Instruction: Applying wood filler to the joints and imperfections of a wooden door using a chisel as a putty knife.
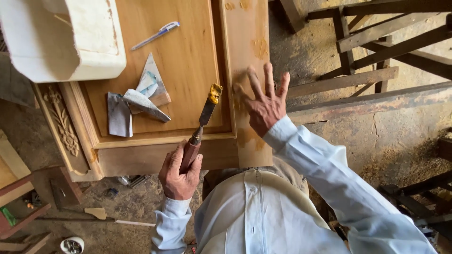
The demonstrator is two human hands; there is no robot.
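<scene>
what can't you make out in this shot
Head view only:
- Door panel: its far end is cut off by the top edge, and its upper left is hidden by the white tub.
- Right hand: fingertips blurred, contact with the wood unclear.
- Chisel: handle hidden in the left hand; yellow filler covers its tip.
- Floor clutter: too small to identify.

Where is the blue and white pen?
In the head view the pen lies at the upper left on the wooden door panel, just right of the white block and above the folded sandpaper pieces.
</scene>
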